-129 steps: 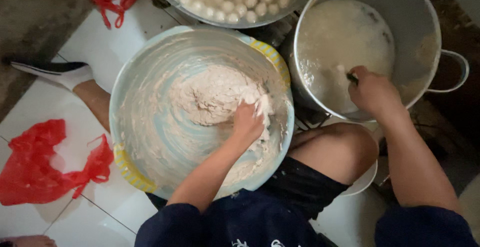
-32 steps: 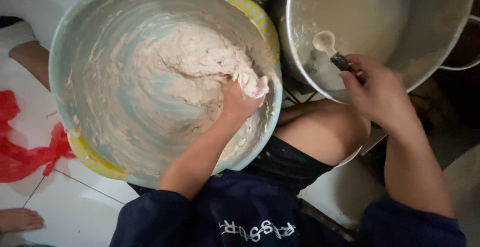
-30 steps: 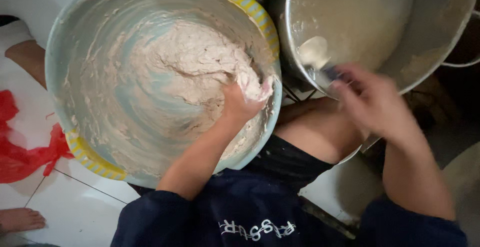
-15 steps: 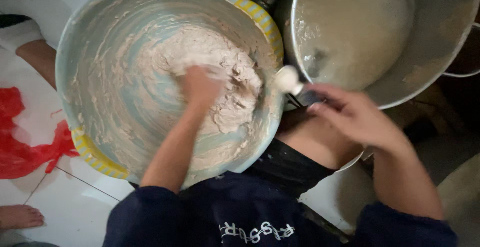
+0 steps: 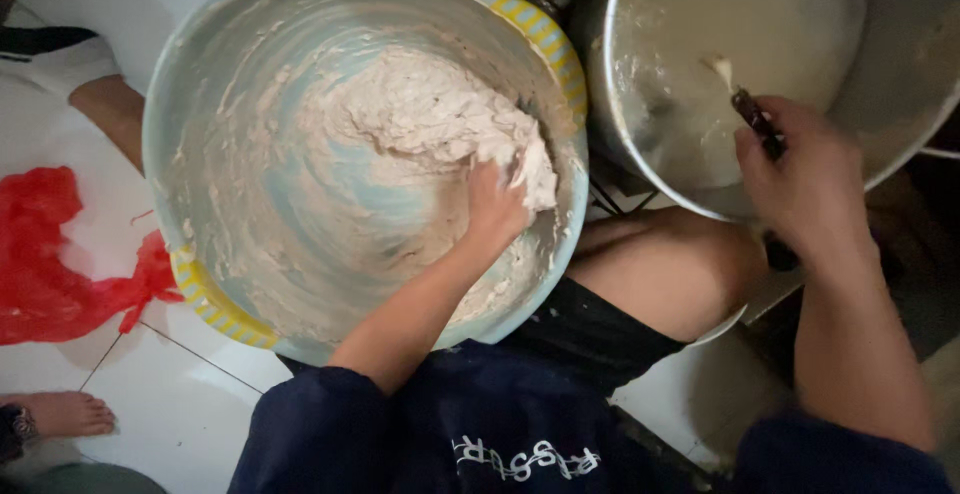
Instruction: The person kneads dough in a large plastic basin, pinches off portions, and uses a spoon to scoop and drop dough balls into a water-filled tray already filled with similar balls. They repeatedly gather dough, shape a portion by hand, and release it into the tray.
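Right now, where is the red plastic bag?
The red plastic bag lies on the white tiled floor, far left, beside the big blue basin.

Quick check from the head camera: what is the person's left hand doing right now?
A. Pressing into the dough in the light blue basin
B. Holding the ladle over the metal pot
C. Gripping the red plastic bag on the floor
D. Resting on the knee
A: the left hand is sunk into the dough inside the light blue basin, while the right hand holds the dark-handled ladle over the metal pot.

Left fingertips (image 5: 505, 186) buried in dough (image 5: 430, 119); metal pot (image 5: 900, 84) cropped by frame edge
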Action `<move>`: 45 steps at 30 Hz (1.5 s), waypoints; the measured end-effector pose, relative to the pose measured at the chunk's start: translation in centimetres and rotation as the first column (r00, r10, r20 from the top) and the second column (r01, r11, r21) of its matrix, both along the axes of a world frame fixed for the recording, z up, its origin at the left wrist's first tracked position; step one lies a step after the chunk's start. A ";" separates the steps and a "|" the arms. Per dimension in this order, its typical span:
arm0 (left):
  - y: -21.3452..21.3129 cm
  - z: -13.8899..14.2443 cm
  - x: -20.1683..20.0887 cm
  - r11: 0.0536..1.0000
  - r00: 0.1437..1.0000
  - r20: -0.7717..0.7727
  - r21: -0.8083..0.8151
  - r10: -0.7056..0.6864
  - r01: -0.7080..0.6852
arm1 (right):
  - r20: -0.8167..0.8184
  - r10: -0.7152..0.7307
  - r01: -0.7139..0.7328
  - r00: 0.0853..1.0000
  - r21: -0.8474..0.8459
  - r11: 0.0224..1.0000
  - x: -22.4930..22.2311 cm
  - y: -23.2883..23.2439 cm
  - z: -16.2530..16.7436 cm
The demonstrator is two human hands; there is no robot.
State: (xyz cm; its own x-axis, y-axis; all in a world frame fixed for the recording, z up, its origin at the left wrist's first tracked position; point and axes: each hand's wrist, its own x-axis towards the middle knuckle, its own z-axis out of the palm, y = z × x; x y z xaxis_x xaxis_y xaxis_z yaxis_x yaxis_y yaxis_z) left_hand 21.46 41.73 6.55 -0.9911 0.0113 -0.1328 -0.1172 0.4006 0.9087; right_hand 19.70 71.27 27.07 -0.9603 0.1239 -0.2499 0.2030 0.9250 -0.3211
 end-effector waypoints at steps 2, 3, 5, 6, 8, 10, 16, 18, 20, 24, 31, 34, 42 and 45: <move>0.8 3.8 -1.8 0.987 0.968 -0.201 -0.089 -0.150 0.135 | 0.099 -0.157 0.169 0.983 -0.134 0.976 0.8 -1.2 1.4; 1.2 5.4 -2.4 0.986 0.947 -0.277 -0.057 -0.165 0.155 | 0.226 -0.137 0.192 0.965 -0.245 0.950 1.0 -1.9 2.1; 1.7 7.8 -3.4 0.975 0.891 -0.402 -0.019 -0.210 0.221 | 0.449 -0.052 0.275 0.892 -0.447 0.851 1.6 -3.2 3.5; 1.6 8.6 -3.7 0.966 0.861 -0.450 -0.017 -0.238 0.258 | 0.416 -0.024 0.238 0.909 -0.470 0.850 1.9 -4.1 4.0; 1.8 9.7 -3.9 0.956 0.842 -0.475 0.009 -0.254 0.294 | 0.342 0.043 0.149 0.939 -0.514 0.845 2.3 -6.1 4.6; 1.9 10.1 -3.6 0.957 0.878 -0.417 0.060 -0.233 0.282 | -0.009 0.158 -0.147 0.987 -0.422 0.895 2.7 -8.0 4.9; 2.2 8.4 -3.2 0.937 0.941 -0.094 -0.166 -0.325 0.307 | 0.484 0.109 0.193 0.868 -0.532 0.824 1.6 -7.2 3.7; 2.0 7.1 -3.2 0.932 0.963 -0.125 -0.305 -0.241 0.194 | 0.460 0.076 0.229 0.885 -0.571 0.788 1.4 -5.6 3.1; 1.6 5.8 -3.1 0.895 0.983 -0.110 -0.438 -0.147 0.085 | 0.228 0.048 0.079 0.972 -0.513 0.855 1.1 -3.9 2.8; 1.3 4.3 -2.1 0.915 0.984 -0.158 -0.404 -0.077 0.006 | 0.106 0.037 -0.013 0.994 -0.222 0.975 -0.2 -2.3 1.8; 1.6 5.3 -1.5 0.993 0.999 -0.009 0.113 -0.042 0.043 | 0.254 -0.110 0.163 0.961 -0.200 0.966 0.4 -3.0 3.6; 2.1 6.6 -1.7 0.940 0.842 -0.457 -0.304 -0.287 0.156 | 0.213 0.041 0.046 0.976 -0.385 0.922 2.1 -5.4 4.1; 3.0 8.6 -2.2 0.962 0.971 -0.020 -0.147 -0.237 0.232 | 0.377 0.163 0.108 0.912 -0.603 0.790 2.1 -7.9 3.7; 2.1 7.4 -2.8 0.937 0.959 -0.139 -0.286 -0.245 0.198 | 0.520 0.094 0.273 0.849 -0.583 0.765 1.3 -6.3 3.6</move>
